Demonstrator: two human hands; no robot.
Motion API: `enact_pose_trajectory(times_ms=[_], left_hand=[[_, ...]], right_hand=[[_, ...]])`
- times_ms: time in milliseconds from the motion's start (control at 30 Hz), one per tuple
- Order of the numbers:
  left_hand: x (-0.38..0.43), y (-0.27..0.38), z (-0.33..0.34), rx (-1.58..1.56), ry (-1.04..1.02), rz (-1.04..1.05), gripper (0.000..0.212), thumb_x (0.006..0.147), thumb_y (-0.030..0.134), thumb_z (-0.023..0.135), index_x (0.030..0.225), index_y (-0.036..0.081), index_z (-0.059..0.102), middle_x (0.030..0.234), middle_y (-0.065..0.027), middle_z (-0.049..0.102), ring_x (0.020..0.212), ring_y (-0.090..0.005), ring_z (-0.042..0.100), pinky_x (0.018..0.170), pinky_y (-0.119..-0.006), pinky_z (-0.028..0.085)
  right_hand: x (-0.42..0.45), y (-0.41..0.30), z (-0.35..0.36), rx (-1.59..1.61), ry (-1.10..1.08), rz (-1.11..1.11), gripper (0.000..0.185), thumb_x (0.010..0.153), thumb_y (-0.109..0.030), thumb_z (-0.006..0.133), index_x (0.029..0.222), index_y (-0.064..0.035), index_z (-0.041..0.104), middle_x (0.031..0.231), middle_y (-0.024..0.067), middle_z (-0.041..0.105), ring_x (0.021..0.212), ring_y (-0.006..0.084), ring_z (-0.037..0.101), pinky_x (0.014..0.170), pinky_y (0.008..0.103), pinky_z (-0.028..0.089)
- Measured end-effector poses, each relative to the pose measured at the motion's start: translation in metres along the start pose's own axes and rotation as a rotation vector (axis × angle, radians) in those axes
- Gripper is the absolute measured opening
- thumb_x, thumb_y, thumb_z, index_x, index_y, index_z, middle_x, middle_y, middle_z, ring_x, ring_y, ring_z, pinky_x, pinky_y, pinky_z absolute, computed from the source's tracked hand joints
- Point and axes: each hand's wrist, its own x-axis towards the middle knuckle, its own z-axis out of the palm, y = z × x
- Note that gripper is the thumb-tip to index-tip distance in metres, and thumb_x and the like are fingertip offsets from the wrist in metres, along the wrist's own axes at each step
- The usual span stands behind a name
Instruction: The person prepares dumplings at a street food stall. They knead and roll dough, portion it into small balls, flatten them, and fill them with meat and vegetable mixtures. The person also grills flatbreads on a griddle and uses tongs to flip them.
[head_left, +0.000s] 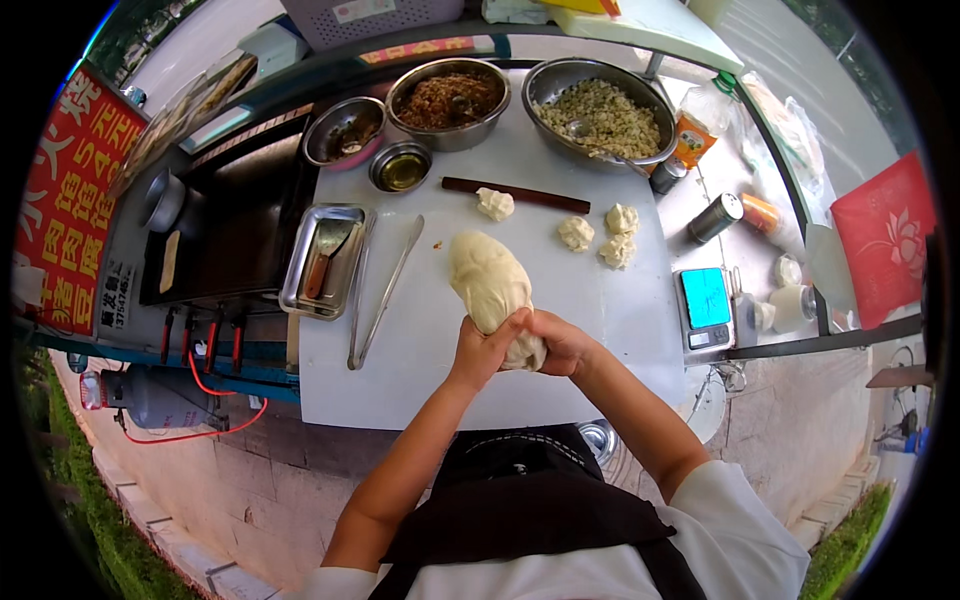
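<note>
Both of my hands grip the near end of a large, long lump of dough (489, 279) over the white work board (397, 390). My left hand (487, 346) is closed round its left side, and my right hand (556, 343) holds the right side; the thumbs nearly meet on top. Beyond the lump lies a small dough piece (495, 204), close to a dark wooden rolling pin (517, 195). Several more small pieces, one of them nearest the pin (576, 234), rest together to the right. The undersides of both hands are hidden.
Metal bowls of brown filling (450, 105) and pale chopped filling (600, 116) stand at the back, with a small bowl of oil (403, 171). At left are metal tongs (390, 292), a steel tray (289, 289) holding a scraper, and a griddle (232, 217). A digital scale (705, 307) sits right.
</note>
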Motion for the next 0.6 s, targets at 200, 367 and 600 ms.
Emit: enact_pose_trajectory(times_ms=[200,367,600], left_hand=[[0.014,0.051,0.008,0.274,-0.281,-0.273,0.042,0.086,0.030,0.067,0.115,0.000,0.055,0.100,-0.0114,0.064,0.092,-0.0179,0.062,0.082,-0.032,0.049],[0.008,0.026,0.035,0.040,-0.253,-0.111,0.042,0.083,0.019,0.072,0.115,-0.001,0.054,0.097,-0.0103,0.065,0.089,-0.0177,0.063,0.078,-0.030,0.052],[0.019,-0.014,0.101,-0.057,0.126,0.014,0.034,0.082,0.003,0.066,0.112,-0.003,0.052,0.096,-0.0132,0.064,0.079,-0.0221,0.068,0.070,-0.033,0.056]], right_hand=[[-0.009,-0.022,0.020,-0.448,0.060,0.147,0.038,0.072,-0.004,0.074,0.107,-0.0028,0.057,0.093,0.0105,0.063,0.082,0.0207,0.064,0.065,0.0342,0.055],[-0.031,-0.008,0.029,-0.656,0.313,0.025,0.028,0.070,-0.006,0.069,0.096,-0.0021,0.059,0.071,0.0085,0.061,0.058,0.0168,0.060,0.046,0.0281,0.048],[-0.074,-0.008,0.013,-1.956,0.733,-0.493,0.011,0.068,-0.011,0.058,0.073,-0.0023,0.062,0.067,0.0223,0.061,0.056,0.0343,0.061,0.051,0.0433,0.048]])
